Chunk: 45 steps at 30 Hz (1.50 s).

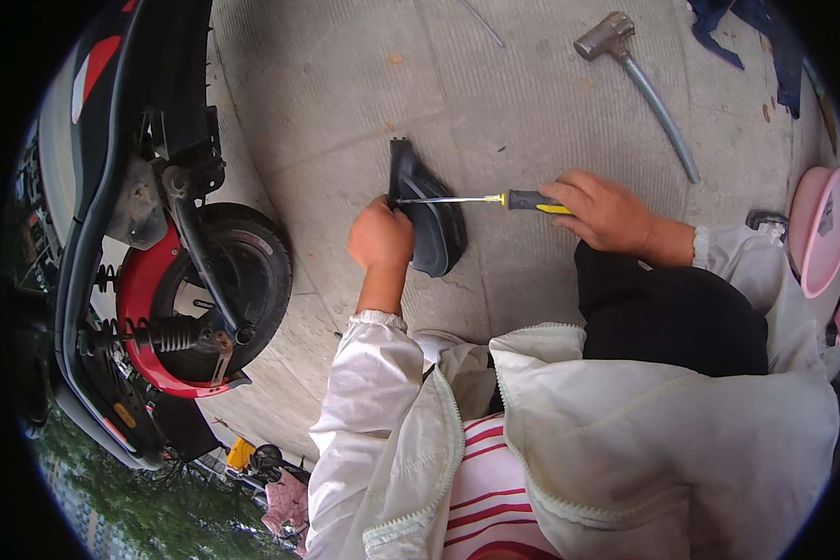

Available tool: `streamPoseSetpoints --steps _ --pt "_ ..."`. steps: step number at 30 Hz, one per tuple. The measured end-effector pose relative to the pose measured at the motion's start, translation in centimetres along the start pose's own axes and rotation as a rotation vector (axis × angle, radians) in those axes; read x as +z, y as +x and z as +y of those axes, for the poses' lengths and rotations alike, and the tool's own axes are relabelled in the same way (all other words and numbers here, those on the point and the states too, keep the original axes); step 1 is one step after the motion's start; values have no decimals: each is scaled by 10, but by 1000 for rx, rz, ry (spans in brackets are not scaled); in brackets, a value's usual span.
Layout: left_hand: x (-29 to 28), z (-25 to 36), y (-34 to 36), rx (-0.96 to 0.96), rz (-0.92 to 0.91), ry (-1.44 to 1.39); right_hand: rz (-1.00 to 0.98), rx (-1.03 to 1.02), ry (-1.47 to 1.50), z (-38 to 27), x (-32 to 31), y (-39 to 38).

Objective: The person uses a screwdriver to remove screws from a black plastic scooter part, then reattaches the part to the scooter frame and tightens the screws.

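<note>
A black plastic part (429, 229) lies on the paving in front of me, with a narrow upper end. My left hand (380, 233) is closed on that part's left edge, near the narrow end. My right hand (597, 210) grips a screwdriver (527, 201) by its grey and yellow handle; the screwdriver lies horizontally, its metal shaft reaching left across the plastic part to beside my left fingers, where the exact tip is hard to make out.
A scooter (107, 140) with a red-rimmed wheel (145, 355) is at my left. A hammer (653, 103) and a thin metal rod (481, 21) lie beyond my hands. A pink basin (826, 271) is at right, dark cloth (756, 47) at top right.
</note>
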State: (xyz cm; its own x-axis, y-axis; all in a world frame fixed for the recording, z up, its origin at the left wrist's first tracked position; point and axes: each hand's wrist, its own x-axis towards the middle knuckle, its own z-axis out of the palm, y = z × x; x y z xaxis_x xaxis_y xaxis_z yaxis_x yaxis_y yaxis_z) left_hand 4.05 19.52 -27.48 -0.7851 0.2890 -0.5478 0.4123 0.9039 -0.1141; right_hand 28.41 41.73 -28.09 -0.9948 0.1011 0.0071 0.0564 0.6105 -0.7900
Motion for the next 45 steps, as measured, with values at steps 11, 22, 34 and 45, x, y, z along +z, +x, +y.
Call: streamPoseSetpoints --steps 11,22,34,45 --pt "1 -7 5 -59 -40 -75 -236 837 978 14 -4 17" --pt "4 -22 5 -143 -39 -23 -407 1042 899 9 -10 62" --pt "6 -24 5 -138 -23 -36 -268 628 552 -11 9 40" --pt "18 -44 -11 81 186 -180 -229 406 270 -8 0 50"
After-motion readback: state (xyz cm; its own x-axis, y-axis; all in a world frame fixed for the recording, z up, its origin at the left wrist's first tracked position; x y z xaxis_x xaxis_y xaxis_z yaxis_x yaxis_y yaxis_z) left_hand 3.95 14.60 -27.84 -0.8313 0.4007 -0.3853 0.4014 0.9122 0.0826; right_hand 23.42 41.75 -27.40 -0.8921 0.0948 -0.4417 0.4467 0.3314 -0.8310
